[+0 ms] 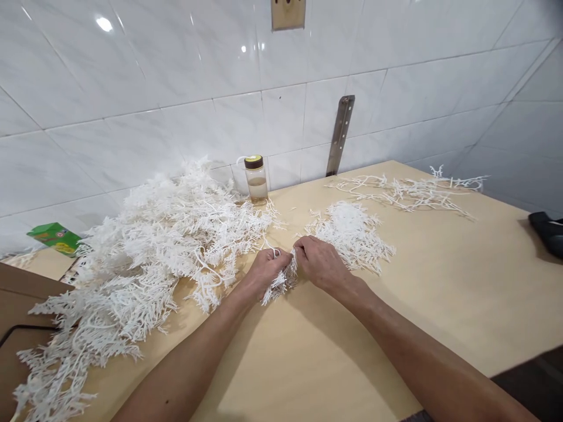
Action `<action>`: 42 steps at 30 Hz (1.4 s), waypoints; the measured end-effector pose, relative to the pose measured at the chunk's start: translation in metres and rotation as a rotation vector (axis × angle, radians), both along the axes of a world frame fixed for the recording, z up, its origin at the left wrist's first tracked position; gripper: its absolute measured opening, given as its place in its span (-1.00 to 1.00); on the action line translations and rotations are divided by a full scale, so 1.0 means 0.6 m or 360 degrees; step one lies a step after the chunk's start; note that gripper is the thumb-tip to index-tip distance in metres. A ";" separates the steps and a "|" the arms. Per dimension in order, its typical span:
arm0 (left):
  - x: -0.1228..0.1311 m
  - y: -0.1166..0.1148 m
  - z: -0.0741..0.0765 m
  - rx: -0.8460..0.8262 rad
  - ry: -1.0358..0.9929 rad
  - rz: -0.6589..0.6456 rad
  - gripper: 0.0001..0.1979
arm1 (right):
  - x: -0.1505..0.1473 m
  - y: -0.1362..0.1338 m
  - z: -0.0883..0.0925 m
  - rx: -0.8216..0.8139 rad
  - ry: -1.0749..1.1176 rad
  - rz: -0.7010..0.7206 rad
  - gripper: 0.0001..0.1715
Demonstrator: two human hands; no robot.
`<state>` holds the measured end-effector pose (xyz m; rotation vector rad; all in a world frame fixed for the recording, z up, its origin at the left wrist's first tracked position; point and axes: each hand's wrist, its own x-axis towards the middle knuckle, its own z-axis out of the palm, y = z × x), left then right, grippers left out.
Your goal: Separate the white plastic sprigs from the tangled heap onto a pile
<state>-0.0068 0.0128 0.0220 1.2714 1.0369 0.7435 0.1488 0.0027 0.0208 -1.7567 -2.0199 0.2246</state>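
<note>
Near the middle of the table, my left hand (267, 271) is closed around a white plastic branch sprig (284, 281), its fine tips hanging below the fingers. My right hand (320, 258) pinches at the upper part of the same sprig, thumb and fingers pressed together. Left of the hands rises a big tangled heap of white branching sprigs (171, 217). Just beyond my right hand lies a smaller pile of short white sprigs (352, 231). Bare white stems (413, 193) are spread at the back right.
A clear bottle (257, 181) with a dark lid stands by the tiled wall. A green carton (55, 237) and a brown cardboard box (26, 316) are at the left. A metal strip (341, 135) leans on the wall. At the right edge is a black object (545, 231).
</note>
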 end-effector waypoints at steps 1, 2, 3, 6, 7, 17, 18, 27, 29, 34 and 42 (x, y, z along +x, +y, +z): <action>0.000 0.000 0.000 -0.0011 0.0007 0.0006 -0.68 | 0.000 0.000 0.003 -0.0045 0.0043 -0.0044 -0.79; 0.001 0.000 0.001 -0.0021 0.0014 0.0012 -0.69 | 0.000 -0.001 0.005 -0.0091 0.0092 -0.0079 -0.80; 0.001 0.000 0.002 -0.0032 0.0022 0.0017 -0.69 | 0.000 -0.001 0.008 -0.0131 0.0132 -0.0099 -0.81; 0.002 0.001 0.005 -0.0073 0.0048 0.0032 -0.70 | 0.000 -0.003 0.012 -0.0119 0.0132 -0.0101 -0.82; 0.002 0.002 0.005 -0.0094 0.0053 0.0041 -0.70 | -0.001 -0.003 0.013 -0.0079 0.0105 -0.0094 -0.81; -0.009 0.003 0.008 -0.0168 -0.0014 0.0039 -0.79 | 0.022 0.008 0.003 -0.0159 0.0613 0.0129 -0.79; -0.011 0.003 0.008 -0.0161 0.0003 0.0046 -0.79 | 0.026 0.009 0.002 -0.0136 0.0643 0.0180 -0.78; -0.014 0.000 0.003 -0.0117 -0.0026 0.0029 -0.79 | 0.026 0.010 -0.004 -0.0104 0.0721 0.0282 -0.74; -0.017 0.001 -0.001 -0.0117 -0.0044 0.0019 -0.78 | 0.026 0.010 -0.006 -0.0094 0.0681 0.0300 -0.71; -0.021 0.005 -0.010 -0.0126 -0.0012 0.0049 -0.77 | 0.028 0.011 -0.006 -0.0090 0.0717 0.0325 -0.72; -0.019 0.006 -0.008 -0.0143 -0.0017 0.0039 -0.75 | 0.027 0.009 -0.004 -0.0106 0.0697 0.0241 -0.73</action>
